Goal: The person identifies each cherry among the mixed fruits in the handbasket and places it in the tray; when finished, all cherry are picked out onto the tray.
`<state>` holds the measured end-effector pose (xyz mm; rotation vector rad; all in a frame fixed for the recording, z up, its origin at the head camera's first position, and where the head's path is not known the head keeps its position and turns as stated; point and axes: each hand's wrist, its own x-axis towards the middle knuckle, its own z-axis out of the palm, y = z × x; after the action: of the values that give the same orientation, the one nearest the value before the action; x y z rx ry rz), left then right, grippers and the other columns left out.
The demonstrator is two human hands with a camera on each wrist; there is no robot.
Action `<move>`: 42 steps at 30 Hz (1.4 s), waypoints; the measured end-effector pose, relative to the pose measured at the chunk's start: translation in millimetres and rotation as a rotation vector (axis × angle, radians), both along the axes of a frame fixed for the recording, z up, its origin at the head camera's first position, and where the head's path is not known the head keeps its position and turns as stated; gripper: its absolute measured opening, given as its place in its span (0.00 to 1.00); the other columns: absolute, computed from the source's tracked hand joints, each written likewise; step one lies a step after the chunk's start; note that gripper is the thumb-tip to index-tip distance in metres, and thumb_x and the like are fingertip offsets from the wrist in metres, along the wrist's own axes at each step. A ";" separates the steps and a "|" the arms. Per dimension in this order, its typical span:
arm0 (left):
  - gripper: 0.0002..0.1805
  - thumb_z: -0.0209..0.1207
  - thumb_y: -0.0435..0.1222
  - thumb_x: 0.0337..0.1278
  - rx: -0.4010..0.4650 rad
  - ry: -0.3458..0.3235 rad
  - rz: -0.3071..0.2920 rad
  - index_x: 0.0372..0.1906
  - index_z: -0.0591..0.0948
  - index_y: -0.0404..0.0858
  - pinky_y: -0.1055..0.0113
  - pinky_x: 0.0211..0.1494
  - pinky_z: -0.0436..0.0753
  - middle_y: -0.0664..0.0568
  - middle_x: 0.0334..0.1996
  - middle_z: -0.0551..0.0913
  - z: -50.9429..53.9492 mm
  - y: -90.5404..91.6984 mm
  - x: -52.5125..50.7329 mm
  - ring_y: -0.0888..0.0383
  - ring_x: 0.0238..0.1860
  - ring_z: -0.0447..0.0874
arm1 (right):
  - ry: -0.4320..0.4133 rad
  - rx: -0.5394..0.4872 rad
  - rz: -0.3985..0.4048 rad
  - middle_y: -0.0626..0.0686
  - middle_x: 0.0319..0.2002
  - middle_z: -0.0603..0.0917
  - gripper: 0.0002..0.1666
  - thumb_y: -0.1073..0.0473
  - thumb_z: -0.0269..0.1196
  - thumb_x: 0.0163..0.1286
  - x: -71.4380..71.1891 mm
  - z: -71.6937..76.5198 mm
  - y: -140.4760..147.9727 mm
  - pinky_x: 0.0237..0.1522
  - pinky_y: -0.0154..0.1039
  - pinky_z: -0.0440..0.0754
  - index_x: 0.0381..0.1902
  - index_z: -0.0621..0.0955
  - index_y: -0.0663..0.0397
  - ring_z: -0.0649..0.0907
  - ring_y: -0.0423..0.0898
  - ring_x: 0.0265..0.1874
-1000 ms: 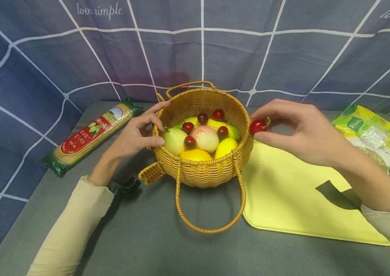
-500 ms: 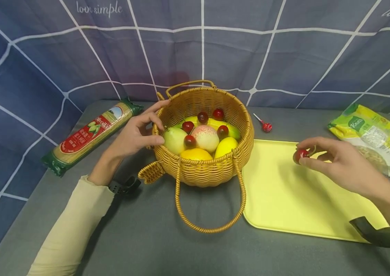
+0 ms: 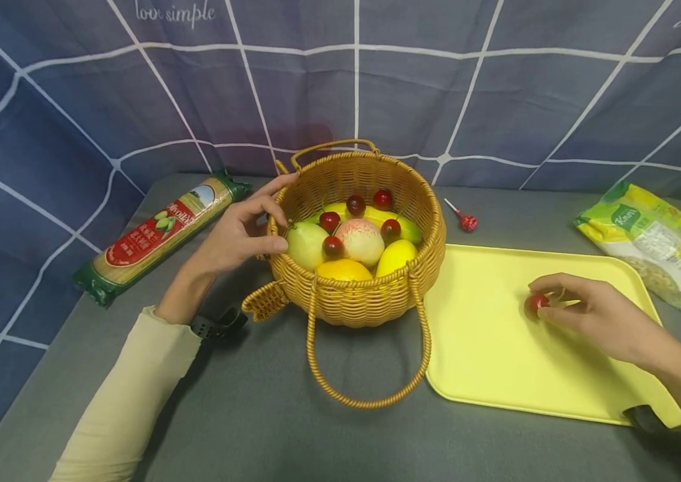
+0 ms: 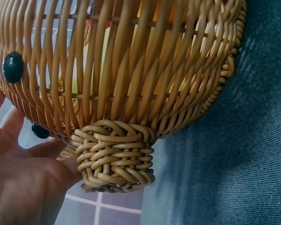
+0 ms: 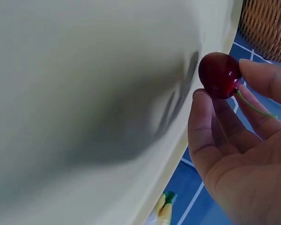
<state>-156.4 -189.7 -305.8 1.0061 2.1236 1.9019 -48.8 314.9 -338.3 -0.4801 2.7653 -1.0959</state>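
A round wicker basket [image 3: 358, 308] holds a peach [image 3: 360, 242], a green pear-like fruit [image 3: 305, 245], yellow fruits and several cherries [image 3: 333, 247]. My left hand [image 3: 240, 227] grips its left rim, with thumb and fingertips over the edge. In the left wrist view that hand lies against the woven side, near a stubby wicker knob [image 4: 114, 157]. Between the thumb and fingers of my right hand [image 3: 605, 321] is a dark red cherry [image 5: 220, 75] with a green stem. That hand hovers low over a yellow tray [image 3: 485, 348]; whether the cherry touches the tray is unclear.
A red-wrapped lollipop [image 3: 468, 222] lies behind the tray. At the left is a pack of spaghetti [image 3: 159, 234], and a yellow-green food bag [image 3: 659, 254] lies at the right. The basket's front handle [image 3: 370, 404] droops onto the grey tabletop [image 3: 244, 415].
My right hand has carried the cherry from beside the basket's right rim out over the tray, then slightly lower and rightward. This uncovered the lollipop. My left hand has stayed on the rim.
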 end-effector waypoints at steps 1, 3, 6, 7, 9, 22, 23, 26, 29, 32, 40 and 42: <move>0.15 0.71 0.32 0.52 0.000 0.001 -0.001 0.35 0.77 0.29 0.66 0.49 0.78 0.47 0.75 0.60 -0.3 0.0 -0.1 0.50 0.75 0.51 | 0.002 -0.001 0.007 0.49 0.40 0.86 0.18 0.74 0.64 0.65 0.0 -1.0 -0.3 0.36 0.26 0.77 0.52 0.80 0.58 0.79 0.35 0.38; 0.15 0.71 0.32 0.52 0.001 0.002 -0.003 0.35 0.77 0.29 0.66 0.49 0.78 0.47 0.75 0.60 -0.8 0.0 -0.1 0.50 0.75 0.51 | 0.007 -0.006 0.016 0.49 0.39 0.86 0.19 0.74 0.64 0.64 0.0 -2.5 -1.2 0.35 0.26 0.77 0.53 0.79 0.60 0.80 0.35 0.37; 0.14 0.70 0.31 0.52 0.007 0.001 -0.005 0.35 0.76 0.29 0.66 0.50 0.78 0.47 0.75 0.60 -1.1 -0.4 -0.1 0.50 0.75 0.51 | 0.018 -0.004 0.017 0.49 0.40 0.86 0.20 0.74 0.64 0.64 -0.4 -3.7 -2.1 0.35 0.27 0.77 0.54 0.78 0.64 0.80 0.35 0.37; 0.13 0.70 0.31 0.52 0.006 0.001 -0.005 0.35 0.77 0.29 0.66 0.50 0.78 0.47 0.75 0.60 -1.0 -0.5 -0.1 0.50 0.75 0.51 | 0.017 -0.005 0.016 0.49 0.40 0.86 0.21 0.73 0.65 0.64 -0.5 -3.7 -2.2 0.35 0.27 0.77 0.55 0.77 0.65 0.80 0.34 0.37; 0.13 0.70 0.30 0.52 0.013 0.000 -0.009 0.35 0.76 0.29 0.66 0.50 0.78 0.47 0.75 0.60 -0.7 -0.6 -0.4 0.49 0.75 0.50 | 0.010 -0.007 0.013 0.50 0.41 0.86 0.22 0.73 0.65 0.64 -0.7 -3.4 -2.5 0.35 0.27 0.77 0.56 0.77 0.65 0.80 0.34 0.38; 0.14 0.70 0.32 0.53 0.026 0.002 -0.020 0.35 0.76 0.30 0.65 0.51 0.78 0.47 0.75 0.59 -0.8 -0.7 -1.0 0.46 0.75 0.51 | 0.116 0.134 -0.118 0.57 0.53 0.83 0.22 0.61 0.71 0.62 -2.4 34.1 -6.7 0.40 0.19 0.69 0.55 0.82 0.54 0.73 0.21 0.43; 0.14 0.70 0.32 0.53 0.030 0.001 -0.021 0.36 0.76 0.29 0.65 0.51 0.79 0.47 0.75 0.58 -1.1 -0.8 -1.0 0.47 0.75 0.51 | 0.133 0.128 -0.113 0.57 0.52 0.83 0.22 0.61 0.71 0.62 -3.3 37.4 -10.7 0.41 0.19 0.69 0.55 0.82 0.54 0.72 0.22 0.44; 0.15 0.70 0.34 0.54 0.038 -0.001 -0.022 0.35 0.76 0.29 0.66 0.49 0.79 0.46 0.75 0.58 -1.9 -0.7 -1.0 0.47 0.75 0.51 | 0.159 0.071 -0.092 0.56 0.53 0.81 0.22 0.64 0.70 0.63 -4.7 51.2 -31.0 0.39 0.20 0.72 0.55 0.81 0.55 0.79 0.26 0.35; 0.17 0.71 0.36 0.54 0.043 0.000 -0.025 0.36 0.76 0.29 0.66 0.46 0.79 0.46 0.75 0.58 -2.6 -0.1 -0.9 0.43 0.72 0.54 | 0.190 -0.005 -0.064 0.55 0.54 0.78 0.21 0.67 0.68 0.64 -6.2 67.7 -56.4 0.25 0.27 0.78 0.55 0.80 0.56 0.82 0.30 0.29; 0.19 0.72 0.37 0.53 0.051 0.005 -0.029 0.35 0.75 0.28 0.67 0.45 0.79 0.46 0.75 0.59 -2.8 0.3 -1.1 0.38 0.69 0.55 | 0.287 -0.048 -0.043 0.49 0.53 0.79 0.20 0.69 0.69 0.62 -8.3 85.2 -83.8 0.22 0.30 0.78 0.52 0.82 0.54 0.82 0.30 0.31; 0.20 0.73 0.38 0.52 0.076 0.019 -0.031 0.35 0.75 0.27 0.66 0.52 0.75 0.44 0.74 0.59 -4.2 1.7 -1.8 0.44 0.73 0.53 | 0.452 -0.157 0.124 0.45 0.45 0.82 0.17 0.74 0.69 0.58 -28.9 113.8 -140.5 0.42 0.26 0.79 0.45 0.84 0.58 0.79 0.36 0.41; 0.20 0.73 0.38 0.52 0.085 0.022 -0.035 0.34 0.75 0.27 0.65 0.56 0.72 0.44 0.74 0.59 -4.7 2.4 -1.7 0.47 0.75 0.51 | 0.429 -0.146 0.142 0.45 0.44 0.82 0.15 0.73 0.68 0.59 -36.7 115.0 -152.1 0.42 0.29 0.80 0.45 0.84 0.58 0.79 0.37 0.42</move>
<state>-158.1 -187.3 -310.6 1.0774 2.0383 1.9894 -85.5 162.7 -223.3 -1.0228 2.9481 -1.2948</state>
